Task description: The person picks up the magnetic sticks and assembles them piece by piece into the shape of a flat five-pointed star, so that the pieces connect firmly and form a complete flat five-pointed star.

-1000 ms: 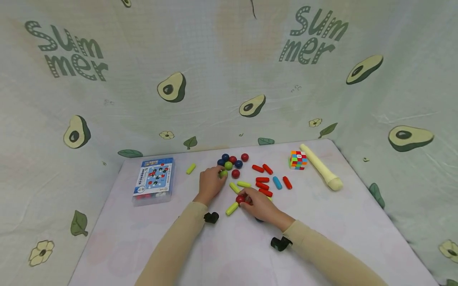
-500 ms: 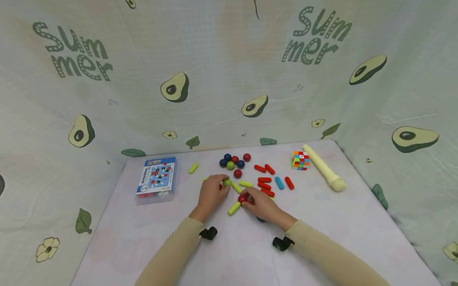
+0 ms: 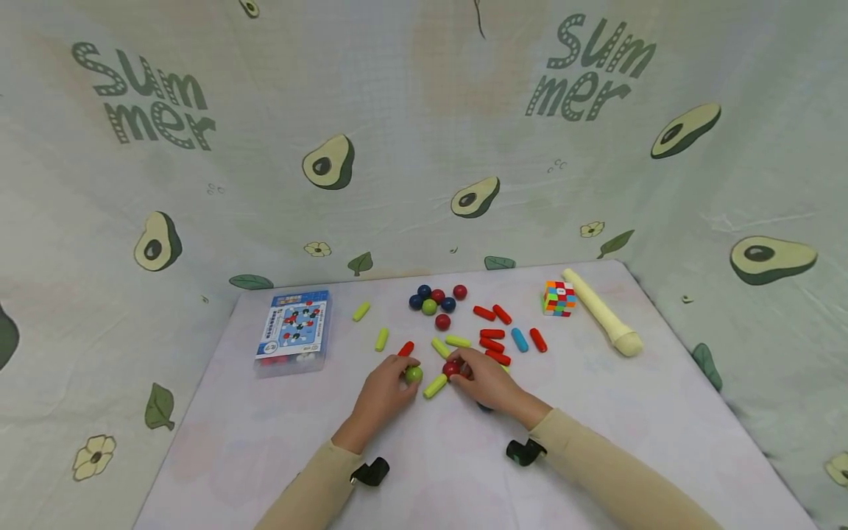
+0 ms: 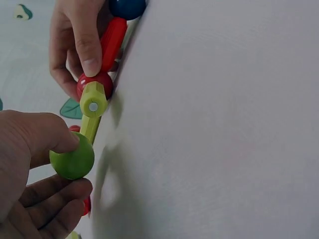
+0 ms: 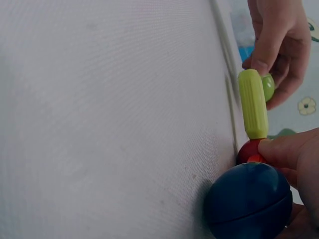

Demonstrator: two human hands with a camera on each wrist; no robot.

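Note:
My left hand [image 3: 380,394] pinches a green ball [image 4: 74,158] between thumb and fingers, just left of the joined pieces. With thumb and fingers, my right hand [image 3: 490,379] grips the red ball [image 3: 451,369] at the centre of those pieces. From that ball a yellow-green rod [image 5: 253,104] sticks out toward the left hand. Another yellow-green rod [image 3: 440,348] slants away behind it. A red rod [image 4: 113,42] runs between the red ball and a dark blue ball [image 5: 249,201]; in the head view my right hand mostly hides these two.
Several loose balls [image 3: 429,307] cluster at the back. Red rods [image 3: 492,344] and a blue rod [image 3: 520,339] lie right of centre; a single red rod [image 3: 405,349] lies by the left hand. Farther out are a boxed set [image 3: 294,331], a puzzle cube [image 3: 559,298] and a cream stick [image 3: 603,313].
My left hand has taken the green ball from the back cluster and brought it nearer, beside the joined pieces. The right hand keeps its hold on the red ball.

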